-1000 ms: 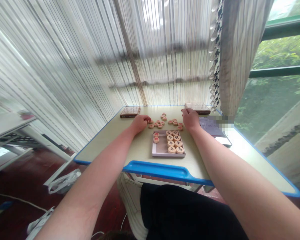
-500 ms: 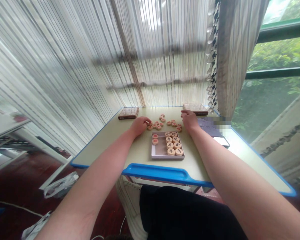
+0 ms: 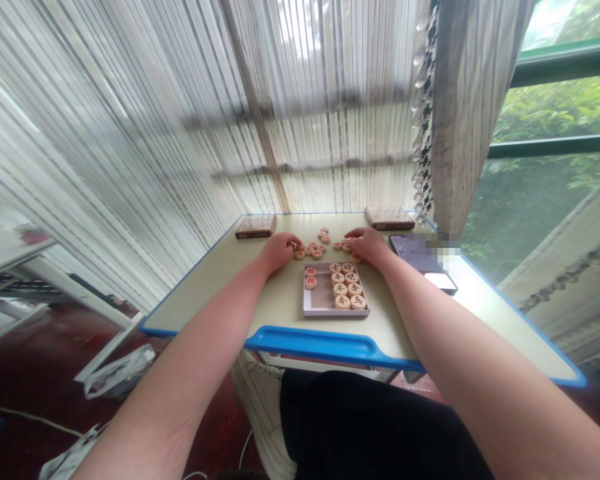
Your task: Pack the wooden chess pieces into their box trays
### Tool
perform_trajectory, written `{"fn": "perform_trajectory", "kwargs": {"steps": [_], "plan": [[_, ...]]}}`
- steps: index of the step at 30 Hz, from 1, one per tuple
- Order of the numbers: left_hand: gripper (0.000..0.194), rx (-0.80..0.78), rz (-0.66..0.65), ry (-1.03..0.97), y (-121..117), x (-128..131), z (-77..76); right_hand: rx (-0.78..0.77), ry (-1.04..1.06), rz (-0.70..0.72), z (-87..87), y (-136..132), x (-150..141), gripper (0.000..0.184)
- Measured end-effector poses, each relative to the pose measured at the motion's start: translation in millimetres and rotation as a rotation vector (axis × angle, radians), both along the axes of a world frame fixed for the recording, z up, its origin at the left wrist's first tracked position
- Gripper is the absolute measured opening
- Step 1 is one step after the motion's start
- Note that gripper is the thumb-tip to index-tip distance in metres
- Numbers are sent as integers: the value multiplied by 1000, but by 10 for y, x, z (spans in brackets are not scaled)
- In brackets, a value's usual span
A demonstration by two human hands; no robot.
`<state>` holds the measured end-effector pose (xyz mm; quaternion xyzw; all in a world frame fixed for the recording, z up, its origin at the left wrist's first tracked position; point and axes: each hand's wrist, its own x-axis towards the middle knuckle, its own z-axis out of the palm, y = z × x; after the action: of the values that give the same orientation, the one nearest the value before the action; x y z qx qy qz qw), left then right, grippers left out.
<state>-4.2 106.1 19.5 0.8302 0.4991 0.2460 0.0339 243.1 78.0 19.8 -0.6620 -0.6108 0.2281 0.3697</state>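
Round wooden Chinese chess pieces (image 3: 317, 254) with red characters lie loosely grouped at the middle of the table. At the group's left edge, my left hand (image 3: 281, 249) has its fingers closed on a piece, partly hidden by them. My right hand (image 3: 369, 244) is over the right-hand pieces, its fingertips closed around one; another shows partly beneath the hand. Nearer to me stands a shallow open box (image 3: 322, 312). Two red-marked pieces (image 3: 311, 283) sit along its left side, and several black-marked pieces (image 3: 343, 302) fill two columns on its right.
Two flat brown boxes lie at the far corners, one left (image 3: 256, 226) and one right (image 3: 390, 218). Beside my right forearm is a phone (image 3: 414, 257). A blue rim with a tray groove (image 3: 315, 342) edges the table (image 3: 205, 287). Curtains (image 3: 325, 133) hang behind it.
My right hand has moved left and down from beside the pieces onto the right-hand ones, its fingers closing. My left hand stays at the left pieces. The view has shifted slightly.
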Motion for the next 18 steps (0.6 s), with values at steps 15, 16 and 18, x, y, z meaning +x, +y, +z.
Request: {"fn": "perform_trajectory", "kwargs": {"steps": [15,16,18], "plan": [[36,21,-11,40,2,-24,29,-218,-461,-96,248,-130,107,34],[36,26,-16,40,2,-27,28,-236,-469,-85,256,-143,105,34],[35,38,-28,38,3,-30,26,-241,-477,-67,256,-148,110,32]]}}
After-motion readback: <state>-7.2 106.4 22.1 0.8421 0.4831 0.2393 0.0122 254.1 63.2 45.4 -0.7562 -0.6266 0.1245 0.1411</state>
